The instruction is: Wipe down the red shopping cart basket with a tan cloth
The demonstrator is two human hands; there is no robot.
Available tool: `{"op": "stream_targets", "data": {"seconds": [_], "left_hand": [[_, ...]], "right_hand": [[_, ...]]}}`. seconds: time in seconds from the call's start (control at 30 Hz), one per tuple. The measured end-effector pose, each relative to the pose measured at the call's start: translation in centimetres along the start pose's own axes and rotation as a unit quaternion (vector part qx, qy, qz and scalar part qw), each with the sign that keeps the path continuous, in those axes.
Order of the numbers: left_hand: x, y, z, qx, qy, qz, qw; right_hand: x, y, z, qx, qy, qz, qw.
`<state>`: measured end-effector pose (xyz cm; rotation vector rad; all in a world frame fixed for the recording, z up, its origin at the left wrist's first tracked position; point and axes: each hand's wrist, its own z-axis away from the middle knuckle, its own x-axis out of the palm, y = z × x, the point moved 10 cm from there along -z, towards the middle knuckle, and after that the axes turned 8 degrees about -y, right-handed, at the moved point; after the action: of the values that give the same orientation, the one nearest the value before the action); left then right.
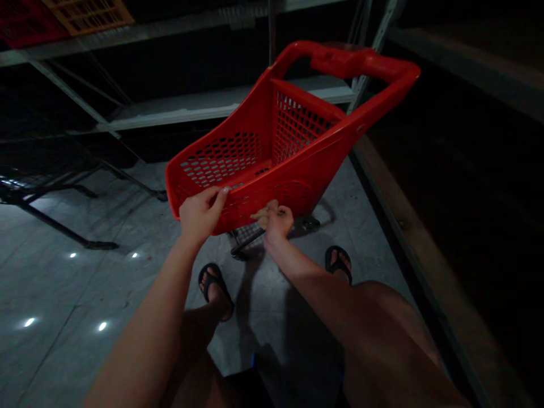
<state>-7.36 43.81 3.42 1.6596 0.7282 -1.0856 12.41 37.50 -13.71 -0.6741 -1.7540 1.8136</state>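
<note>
A red plastic shopping cart (pixel 327 144) with perforated basket walls stands in front of me, its handle to the upper right. My left hand (pixel 202 212) grips the near top rim of the basket, thumb over the edge. Lower and to the right, my right hand (pixel 278 220) is closed around a crumpled tan cloth (pixel 261 216) at the outer near side of the basket. Whether the cloth touches the plastic is hard to tell in the dim light. Part of the cloth is hidden inside my fingers.
Behind the cart runs a metal shelving rack (pixel 178 116), with a yellow crate (pixel 91 16) and a red crate (pixel 29 25) at upper left. Dark metal legs (pixel 63 224) stand on the left. A long ledge (pixel 408 226) borders the right. My sandalled feet are on the grey tiled floor (pixel 140 294).
</note>
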Motion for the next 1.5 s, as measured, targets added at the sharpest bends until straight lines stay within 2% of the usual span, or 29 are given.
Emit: {"op": "stream_targets", "data": {"seconds": [0.07,0.13,0.23,0.3,0.33,0.4,0.5,0.53,0.6,0.67,0.73,0.8,0.87,0.93,1.0,1.07,1.1,1.17,1.23,1.3,1.37,1.43,1.5], "left_hand": [[-0.1,-0.6,-0.3,0.006,-0.007,-0.006,1.0],[-0.4,-1.3,-0.5,-0.001,-0.005,-0.01,1.0],[-1.3,-2.1,-0.6,-0.041,0.025,-0.03,0.998],[-1.9,-1.8,-0.5,-0.063,0.055,-0.045,0.995],[-2.1,-1.3,-0.4,-0.066,0.069,-0.045,0.994],[-1.9,0.5,-0.4,-0.044,0.084,-0.021,0.995],[-0.3,4.7,-0.8,0.064,0.055,0.041,0.996],[0.3,5.9,-0.9,0.093,0.047,0.055,0.993],[1.1,7.1,-1.2,0.115,0.047,0.075,0.989],[1.5,7.0,-1.6,0.109,0.055,0.092,0.988],[1.9,6.8,-2.0,0.112,0.049,0.106,0.987],[2.2,6.5,-2.1,0.122,0.041,0.107,0.986],[2.4,6.5,-2.0,0.136,0.033,0.101,0.985],[2.6,6.5,-1.7,0.153,0.026,0.095,0.983],[2.7,6.6,-1.2,0.165,0.021,0.091,0.982],[2.8,6.6,-0.8,0.172,0.017,0.09,0.981],[2.8,6.5,-0.6,0.173,0.016,0.09,0.981],[2.8,6.5,-0.4,0.178,0.011,0.09,0.98],[2.8,6.5,-0.4,0.184,0.006,0.091,0.979],[2.8,6.6,-0.6,0.189,0.001,0.092,0.978],[2.7,6.6,-0.9,0.186,0.0,0.096,0.978],[2.6,6.6,-1.1,0.178,0.005,0.101,0.979],[2.5,6.6,-1.2,0.171,0.014,0.106,0.98]], "right_hand": [[-2.6,-1.1,-2.1,0.039,0.066,-0.052,0.996],[-6.0,-4.1,-4.0,0.017,0.126,-0.085,0.988],[-10.2,-11.9,-5.2,-0.151,0.141,-0.035,0.978],[-11.0,-16.0,-4.4,-0.253,0.12,0.033,0.96],[-10.8,-17.1,-3.7,-0.286,0.102,0.067,0.95],[-9.1,-17.2,-2.3,-0.316,0.04,0.129,0.939],[-5.6,-13.6,-0.9,-0.282,-0.061,0.185,0.939],[-5.1,-12.1,-0.5,-0.262,-0.069,0.19,0.943],[-4.9,-9.6,-0.1,-0.23,-0.046,0.184,0.955],[-5.2,-8.2,-0.1,-0.209,-0.019,0.174,0.962],[-5.6,-8.0,-0.5,-0.193,-0.008,0.168,0.967],[-6.9,-9.4,-1.3,-0.195,0.022,0.155,0.968],[-9.0,-12.7,-1.9,-0.236,0.076,0.133,0.96],[-11.2,-17.0,-2.0,-0.318,0.121,0.123,0.932],[-12.5,-20.3,-1.7,-0.403,0.135,0.136,0.895],[-12.9,-21.3,-1.4,-0.451,0.133,0.169,0.866],[-12.9,-20.8,-1.3,-0.458,0.129,0.186,0.86],[-12.5,-17.9,-1.3,-0.436,0.112,0.213,0.867],[-11.7,-13.3,-1.9,-0.362,0.059,0.225,0.903],[-11.2,-7.0,-3.0,-0.213,0.0,0.195,0.957],[-11.5,-0.7,-3.5,-0.046,-0.017,0.139,0.989],[-11.9,4.0,-3.6,0.075,-0.003,0.088,0.993],[-11.5,6.9,-4.1,0.142,-0.004,0.057,0.988]]}}
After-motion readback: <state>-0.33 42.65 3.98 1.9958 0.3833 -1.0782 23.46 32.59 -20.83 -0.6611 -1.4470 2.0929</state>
